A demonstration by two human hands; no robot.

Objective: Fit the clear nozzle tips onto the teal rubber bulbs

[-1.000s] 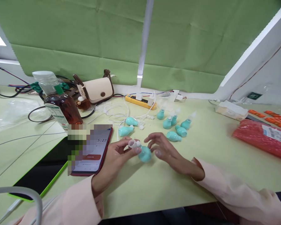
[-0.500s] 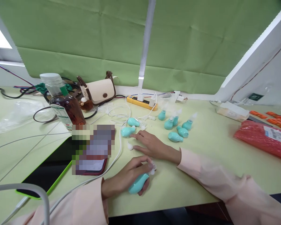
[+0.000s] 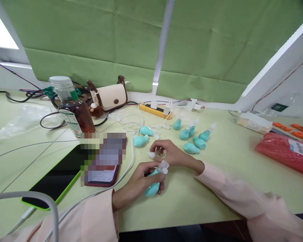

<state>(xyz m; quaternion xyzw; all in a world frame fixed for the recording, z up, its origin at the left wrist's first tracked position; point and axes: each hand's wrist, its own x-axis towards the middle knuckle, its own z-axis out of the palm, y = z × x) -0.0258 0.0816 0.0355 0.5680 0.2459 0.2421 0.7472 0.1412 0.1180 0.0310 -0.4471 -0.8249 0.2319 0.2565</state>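
My left hand [image 3: 138, 179] is wrapped round a teal squeeze bulb [image 3: 152, 189] near the table's front. A clear plastic fitting [image 3: 163, 166] with a small white part sticks up from the bulb's neck. Just beyond it, my right hand [image 3: 173, 153] pinches a small translucent white nozzle tip [image 3: 151, 154], its point facing left. Past the right hand lie two teal bulbs, one [image 3: 140, 140] in front of the other [image 3: 146, 130]. Several more bulbs are grouped to the right, some upright with pale tips like this one [image 3: 205, 135], others on their sides like this one [image 3: 191, 148].
At left are a phone with a green edge [image 3: 53, 178], a red-cased phone [image 3: 104, 178], a bottle of brown liquid [image 3: 78, 116] and a cream bag [image 3: 112, 96]. A yellow power strip [image 3: 155, 111] and white cables lie behind. A red package [image 3: 280, 151] is at right.
My right hand has taken the white nozzle tip off the table and moved it right, towards the left hand. My left hand has turned the bulb more upright, showing its clear fitting.
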